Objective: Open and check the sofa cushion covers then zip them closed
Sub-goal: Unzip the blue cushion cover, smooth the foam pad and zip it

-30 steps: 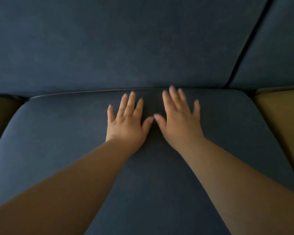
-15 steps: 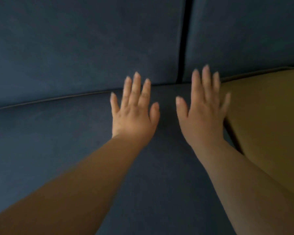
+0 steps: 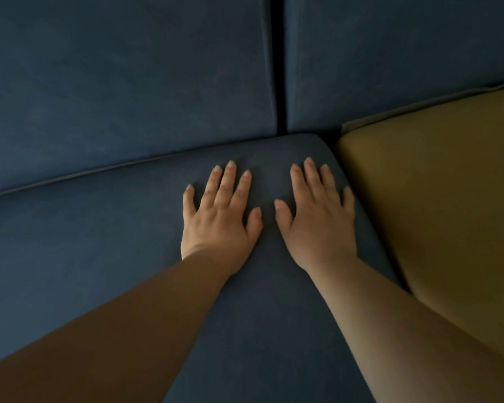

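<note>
A dark blue seat cushion [image 3: 85, 242] fills the lower left and middle of the head view. My left hand [image 3: 218, 216] lies flat on it, palm down, fingers straight and slightly spread. My right hand [image 3: 317, 219] lies flat beside it near the cushion's rounded back right corner, fingers straight. Neither hand holds anything. No zip is visible on the cushion from this side.
Two dark blue back cushions [image 3: 128, 82] [image 3: 390, 53] stand behind, split by a dark vertical gap [image 3: 280, 68]. A mustard-yellow seat cushion [image 3: 448, 213] lies directly right of the blue one, with a narrow dark gap between them.
Both hands have shifted right across the blue seat cushion towards its right corner, lifting slightly midway, and now lie flat again. The view has turned right, so more of the yellow cushion shows.
</note>
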Demonstrator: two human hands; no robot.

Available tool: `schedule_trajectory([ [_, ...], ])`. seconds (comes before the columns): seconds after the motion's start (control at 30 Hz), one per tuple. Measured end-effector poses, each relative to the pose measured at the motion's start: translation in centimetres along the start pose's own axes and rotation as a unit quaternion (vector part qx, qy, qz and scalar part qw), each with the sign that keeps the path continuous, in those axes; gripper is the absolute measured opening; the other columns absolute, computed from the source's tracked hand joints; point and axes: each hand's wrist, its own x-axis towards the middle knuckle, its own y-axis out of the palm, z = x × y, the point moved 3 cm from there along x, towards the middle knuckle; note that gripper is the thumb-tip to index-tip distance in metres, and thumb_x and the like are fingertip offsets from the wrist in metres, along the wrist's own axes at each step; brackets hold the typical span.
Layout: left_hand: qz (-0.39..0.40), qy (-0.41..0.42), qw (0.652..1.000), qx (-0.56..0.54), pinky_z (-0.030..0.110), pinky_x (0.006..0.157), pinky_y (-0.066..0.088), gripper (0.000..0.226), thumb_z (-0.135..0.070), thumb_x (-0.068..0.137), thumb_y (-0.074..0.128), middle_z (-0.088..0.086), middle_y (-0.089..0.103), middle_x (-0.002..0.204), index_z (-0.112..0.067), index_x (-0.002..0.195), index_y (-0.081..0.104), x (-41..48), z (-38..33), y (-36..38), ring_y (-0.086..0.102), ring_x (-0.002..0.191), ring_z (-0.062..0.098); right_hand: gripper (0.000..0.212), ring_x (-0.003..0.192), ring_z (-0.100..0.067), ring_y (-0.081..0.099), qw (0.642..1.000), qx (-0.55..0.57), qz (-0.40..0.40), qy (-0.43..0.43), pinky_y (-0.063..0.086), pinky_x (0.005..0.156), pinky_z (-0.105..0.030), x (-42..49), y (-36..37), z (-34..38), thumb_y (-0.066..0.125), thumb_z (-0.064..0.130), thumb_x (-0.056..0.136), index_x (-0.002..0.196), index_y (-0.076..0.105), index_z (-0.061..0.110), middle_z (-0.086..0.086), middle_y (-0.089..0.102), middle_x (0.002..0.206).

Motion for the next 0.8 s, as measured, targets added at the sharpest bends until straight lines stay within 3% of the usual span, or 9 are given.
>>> schedule_trajectory([
  [0.23,-0.012,0.001,1.000,0.004,0.049,0.117,-0.006,0.067,-0.056,0.089,0.006,-0.008,-0.005,0.162,-0.034,0.152,0.003,0.0,0.1,0.4,-0.009,0.147,0.011,0.068,0.151,-0.022,-0.002,1.000,-0.003,-0.011,0.007,0.008,0.119,-0.052,-0.1,0.3,0.2,0.019,0.054,0.096,0.156,0.003,0.026,0.002,-0.001,0.165],
  [0.4,0.051,0.002,0.999,0.001,0.052,0.117,-0.004,0.063,-0.052,0.095,0.016,-0.008,-0.013,0.161,-0.032,0.153,0.000,0.1,-0.4,-0.8,-0.012,0.147,0.012,0.069,0.150,-0.021,-0.010,0.999,0.004,0.044,0.012,0.003,0.119,-0.056,-0.3,-1.2,0.3,0.024,0.054,0.100,0.156,-0.005,0.025,0.002,-0.012,0.164],
  [0.43,0.050,0.021,0.998,-0.026,0.051,0.118,-0.003,0.063,-0.049,0.097,0.023,-0.007,-0.014,0.160,-0.031,0.153,0.001,-0.1,-0.6,-1.7,-0.011,0.147,0.012,0.072,0.150,-0.021,-0.012,0.999,0.026,0.023,0.016,0.000,0.118,-0.057,-0.9,-2.4,0.3,0.029,0.054,0.100,0.155,-0.006,0.025,0.001,-0.015,0.163],
  [0.5,-0.013,0.093,0.993,-0.066,0.048,0.119,0.000,0.066,-0.042,0.097,0.036,-0.005,-0.016,0.160,-0.029,0.153,0.004,-2.0,-1.0,-3.7,-0.005,0.148,0.014,0.077,0.150,-0.021,-0.012,0.993,0.068,-0.100,0.013,-0.003,0.116,-0.056,-3.4,-5.0,0.5,0.036,0.051,0.098,0.156,-0.004,0.022,-0.002,-0.016,0.163],
  [0.57,-0.087,0.129,0.987,-0.051,0.050,0.118,0.001,0.066,-0.044,0.095,0.031,-0.004,-0.014,0.160,-0.027,0.154,0.007,-5.3,-1.2,-4.1,-0.004,0.148,0.016,0.074,0.151,-0.022,-0.007,0.980,0.090,-0.180,0.014,-0.003,0.116,-0.053,-6.9,-5.3,-0.2,0.033,0.051,0.098,0.157,-0.001,0.021,-0.001,-0.012,0.163],
  [0.6,-0.073,0.120,0.990,-0.030,0.052,0.118,0.001,0.066,-0.048,0.094,0.024,-0.004,-0.012,0.160,-0.026,0.154,0.008,-6.8,-1.1,-3.5,-0.006,0.148,0.016,0.072,0.151,-0.022,-0.006,0.986,0.073,-0.149,0.014,-0.001,0.117,-0.053,-8.5,-4.4,-0.3,0.026,0.053,0.098,0.157,0.000,0.021,0.000,-0.011,0.163],
  [0.7,0.063,0.070,0.995,0.036,0.052,0.118,-0.003,0.069,-0.057,0.090,0.001,-0.004,-0.014,0.161,-0.029,0.153,-0.002,-9.6,-0.7,-0.1,-0.016,0.146,0.013,0.070,0.150,-0.021,-0.009,0.998,-0.031,0.055,0.026,0.007,0.119,-0.056,-10.9,-0.1,-1.0,0.010,0.056,0.097,0.157,-0.003,0.023,0.000,-0.011,0.164],
  [0.77,0.058,0.060,0.996,0.011,0.050,0.118,-0.007,0.067,-0.056,0.091,0.001,-0.006,-0.017,0.160,-0.030,0.153,-0.004,-8.7,-0.8,-0.1,-0.019,0.145,0.012,0.071,0.149,-0.021,-0.015,0.998,-0.014,0.049,0.035,0.001,0.119,-0.057,-10.1,-0.4,-0.4,0.017,0.054,0.097,0.156,-0.005,0.022,0.000,-0.015,0.163],
  [0.8,0.040,0.064,0.997,-0.009,0.050,0.118,-0.007,0.066,-0.055,0.092,0.006,-0.005,-0.016,0.160,-0.029,0.153,0.000,-8.6,-0.9,-1.1,-0.017,0.146,0.012,0.071,0.149,-0.021,-0.015,1.000,0.004,0.009,0.014,-0.001,0.117,-0.058,-10.0,-1.6,0.8,0.023,0.053,0.098,0.156,-0.002,0.020,-0.002,-0.014,0.163],
])
